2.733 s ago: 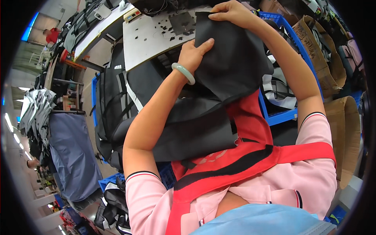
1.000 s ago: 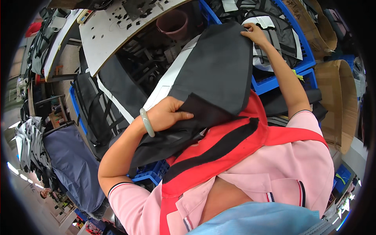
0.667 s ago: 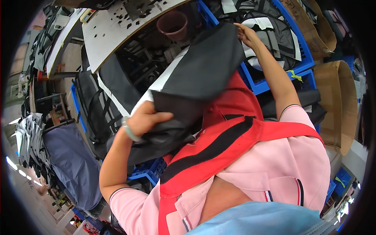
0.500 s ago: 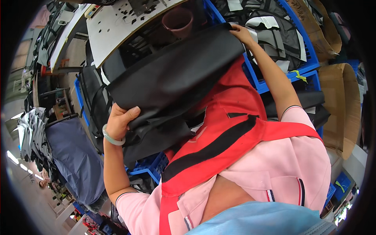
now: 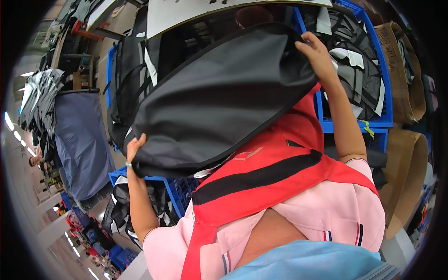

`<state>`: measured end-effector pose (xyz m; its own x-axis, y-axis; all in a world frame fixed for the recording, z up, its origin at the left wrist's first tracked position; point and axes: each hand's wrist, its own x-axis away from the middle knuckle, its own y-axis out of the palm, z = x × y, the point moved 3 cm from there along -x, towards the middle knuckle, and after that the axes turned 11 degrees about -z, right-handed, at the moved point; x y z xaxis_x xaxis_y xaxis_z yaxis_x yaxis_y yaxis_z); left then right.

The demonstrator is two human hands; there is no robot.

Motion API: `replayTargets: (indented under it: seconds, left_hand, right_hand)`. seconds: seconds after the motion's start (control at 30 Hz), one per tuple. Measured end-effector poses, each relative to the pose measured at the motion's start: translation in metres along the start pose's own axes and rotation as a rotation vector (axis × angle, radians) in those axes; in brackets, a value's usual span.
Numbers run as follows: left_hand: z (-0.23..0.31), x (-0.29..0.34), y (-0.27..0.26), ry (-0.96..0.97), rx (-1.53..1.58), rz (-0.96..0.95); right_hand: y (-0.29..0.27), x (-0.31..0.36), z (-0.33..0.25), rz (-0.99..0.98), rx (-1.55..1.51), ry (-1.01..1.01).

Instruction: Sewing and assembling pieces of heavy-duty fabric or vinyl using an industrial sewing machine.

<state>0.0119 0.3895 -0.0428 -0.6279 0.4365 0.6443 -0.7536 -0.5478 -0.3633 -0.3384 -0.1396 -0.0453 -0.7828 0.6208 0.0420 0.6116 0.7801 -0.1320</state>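
A wide black fabric panel (image 5: 210,102) with a dark bound edge is stretched between my hands, above my lap and red apron (image 5: 261,172). My left hand (image 5: 135,148) grips its near left end; the thumb shows on top and the other fingers are mostly hidden beneath the cloth. At the far right corner my right hand (image 5: 318,58) pinches the edge, where the fabric dents and folds. The panel's broad face lies towards me with soft creases across it.
Blue crates (image 5: 386,79) with black and grey sewn pieces stand at the right, and another crate (image 5: 172,191) sits by my left forearm. A white table (image 5: 186,16) runs along the far side. Cardboard boxes (image 5: 401,172) stand far right; dark blue cloth (image 5: 79,140) hangs at left.
The panel, folded over before, is now opened out wider and flatter. My left hand has shifted its grip to the panel's near left end; my right hand still holds the far right corner.
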Motion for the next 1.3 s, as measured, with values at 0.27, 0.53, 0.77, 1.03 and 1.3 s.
replayTargets:
  seconds: [0.27, 0.53, 0.77, 1.03, 1.3]
  left_hand:
    - [0.149, 0.075, -0.025, 0.629, -1.285, 0.583]
    - [0.365, 0.111, 0.214, 1.673, -1.282, -0.084]
    - [0.353, 0.049, 0.240, 1.259, -1.096, -0.450]
    - [0.348, -0.016, 0.218, 1.031, -0.592, -0.526]
    - [0.334, -0.054, 0.229, 0.869, -0.268, -0.626]
  right_hand:
    - [0.061, 0.011, -0.085, 0.069, 0.731, -0.219]
    - [0.102, 0.031, -0.150, -0.157, 0.418, -0.448]
    - [0.094, 0.034, -0.104, -0.260, 0.051, 0.021]
    - [0.086, -0.016, -0.106, -0.168, 0.283, -0.346]
    - [0.111, -0.042, -0.056, -0.212, -0.552, -0.077]
